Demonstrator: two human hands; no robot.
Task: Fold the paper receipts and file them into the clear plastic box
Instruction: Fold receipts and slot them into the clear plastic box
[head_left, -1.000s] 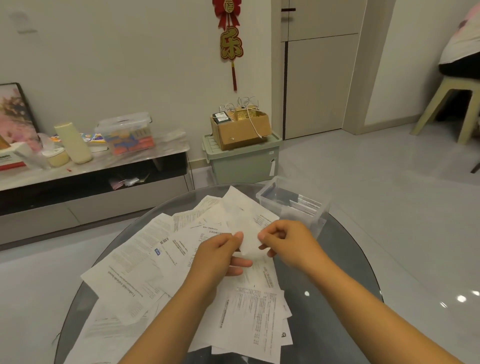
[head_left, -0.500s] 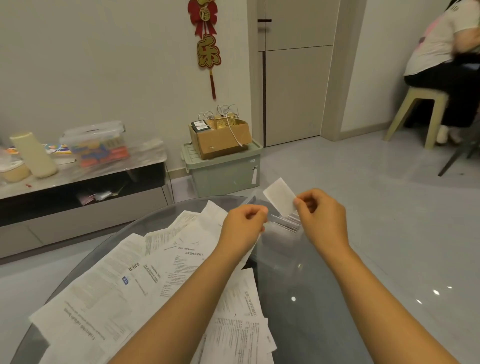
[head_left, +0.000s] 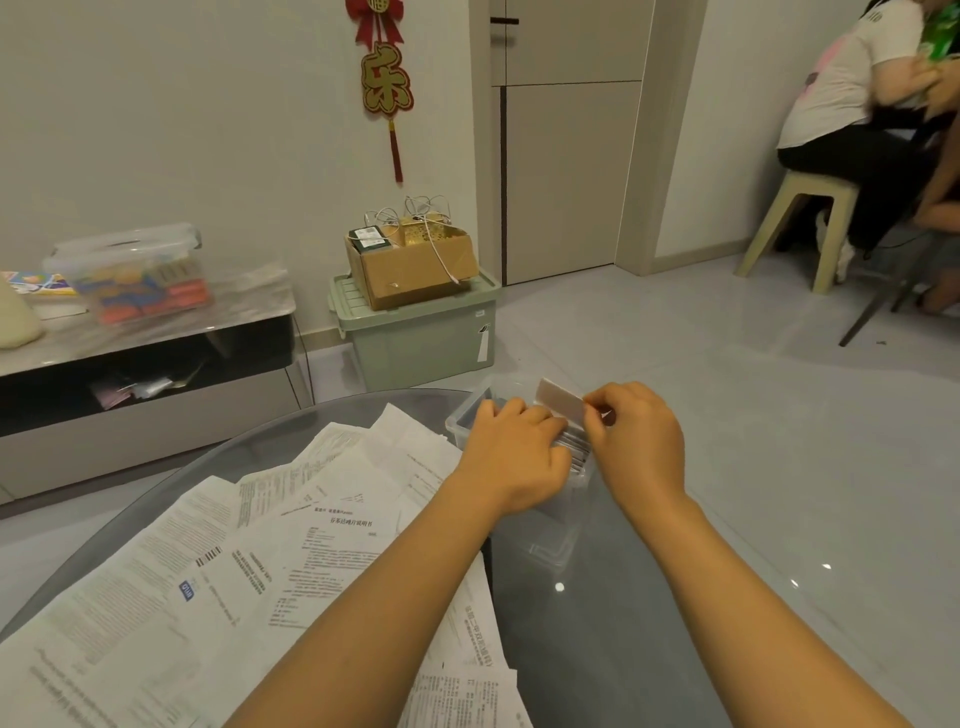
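Filing now: right hand (head_left: 636, 441) pinches a folded receipt (head_left: 561, 399) over the clear box (head_left: 462, 415), centre frame; left hand (head_left: 514, 457), fingers curled, parts slips inside. Next, slot it down.

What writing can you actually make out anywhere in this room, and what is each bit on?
"乐": large gold character on the red wall hanging.
Heading on one sheet in the pile of papers on the glass table: Chinese print, too blurred to read with confidence.
Body text and barcodes on the other sheets: too small.
Folded receipt pinched by the right hand: blank side showing.
Green storage bin tag: unreadable.
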